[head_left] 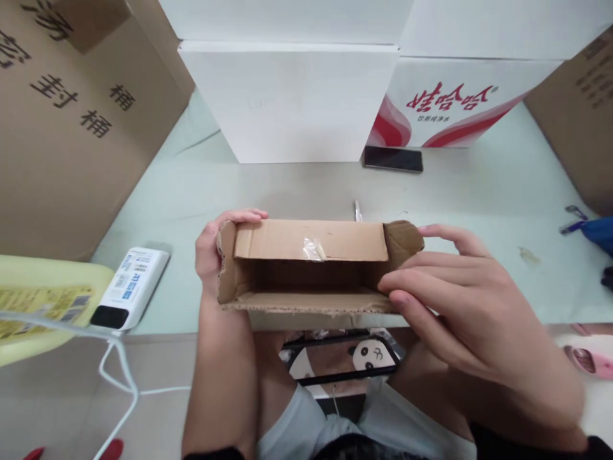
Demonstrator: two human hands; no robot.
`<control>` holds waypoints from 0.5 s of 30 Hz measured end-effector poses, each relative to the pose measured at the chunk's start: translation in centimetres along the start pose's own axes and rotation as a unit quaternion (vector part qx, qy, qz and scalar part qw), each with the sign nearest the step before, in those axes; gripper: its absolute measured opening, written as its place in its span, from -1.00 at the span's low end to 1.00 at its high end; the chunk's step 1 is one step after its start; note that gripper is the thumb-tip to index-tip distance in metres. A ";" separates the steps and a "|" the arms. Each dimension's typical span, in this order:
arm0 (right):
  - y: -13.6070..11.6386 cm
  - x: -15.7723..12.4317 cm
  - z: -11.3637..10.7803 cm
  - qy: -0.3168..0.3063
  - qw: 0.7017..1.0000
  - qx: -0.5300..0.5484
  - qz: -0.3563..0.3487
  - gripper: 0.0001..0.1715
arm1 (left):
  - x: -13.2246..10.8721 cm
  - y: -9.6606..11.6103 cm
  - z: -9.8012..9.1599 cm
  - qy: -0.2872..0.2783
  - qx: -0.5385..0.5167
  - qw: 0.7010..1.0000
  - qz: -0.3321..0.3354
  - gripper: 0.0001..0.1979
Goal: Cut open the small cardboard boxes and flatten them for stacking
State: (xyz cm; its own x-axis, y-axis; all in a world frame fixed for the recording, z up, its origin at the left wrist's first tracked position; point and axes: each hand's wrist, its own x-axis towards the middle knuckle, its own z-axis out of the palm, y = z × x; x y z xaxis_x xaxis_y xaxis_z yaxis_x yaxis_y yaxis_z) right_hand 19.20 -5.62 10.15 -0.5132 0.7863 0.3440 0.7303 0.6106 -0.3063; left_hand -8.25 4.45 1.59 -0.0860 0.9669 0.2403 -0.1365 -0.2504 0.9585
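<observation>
Head view: box (287,239) partly hides left fingers (246,216).

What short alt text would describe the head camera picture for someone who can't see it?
A person's left hand grips one end of an open cardboard box at the edge of a pale table, while their right hand holds the other end. Beyond it, a dark phone lies near stacked white boxes.

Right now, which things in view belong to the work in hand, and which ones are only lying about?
In the work:
open cardboard box
left hand, gripping its left end
right hand, fingers at its right end

Apparently just lying about:
phone
white device with a black end
pale yellow container
red-and-white box
</observation>
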 end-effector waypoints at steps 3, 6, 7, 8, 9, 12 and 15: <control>0.1 -0.6 -0.2 -0.031 0.999 0.011 0.022 -0.72 | -0.6 0.2 0.8 -0.015 -0.008 1.000 -0.016 -0.51; 0.2 -1.3 -0.2 -0.050 0.998 0.015 0.044 -0.72 | -0.9 0.5 1.5 -0.009 -0.026 0.999 -0.042 -0.51; 0.2 -1.5 -0.2 -0.059 0.997 0.017 0.050 -0.73 | -0.9 0.6 1.6 -0.008 -0.027 0.999 -0.046 -0.51; 0.3 -1.7 -0.2 -0.070 0.996 0.017 0.056 -0.76 | -1.0 0.7 1.7 -0.009 -0.026 0.999 -0.047 -0.51; 0.4 -1.9 -0.2 -0.080 0.995 0.015 0.061 -0.78 | -1.0 0.7 1.7 -0.010 -0.023 0.999 -0.044 -0.51; 0.6 -2.3 -0.2 -0.094 0.994 0.003 0.057 -0.77 | -1.2 0.7 1.8 -0.010 -0.011 0.999 -0.032 -0.53; 1.1 -2.8 -0.2 -0.088 0.995 -0.027 0.048 -0.69 | -1.7 0.5 2.0 0.004 -0.045 0.998 -0.043 -0.53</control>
State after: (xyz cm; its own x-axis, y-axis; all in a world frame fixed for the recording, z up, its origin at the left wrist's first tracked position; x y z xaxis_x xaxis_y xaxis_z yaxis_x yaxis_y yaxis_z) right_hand 21.54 -7.14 8.98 -0.5083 0.8475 0.1526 0.8000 0.5304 -0.2807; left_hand -6.23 2.76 1.96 -0.0772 0.9848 0.1556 -0.2311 -0.1694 0.9581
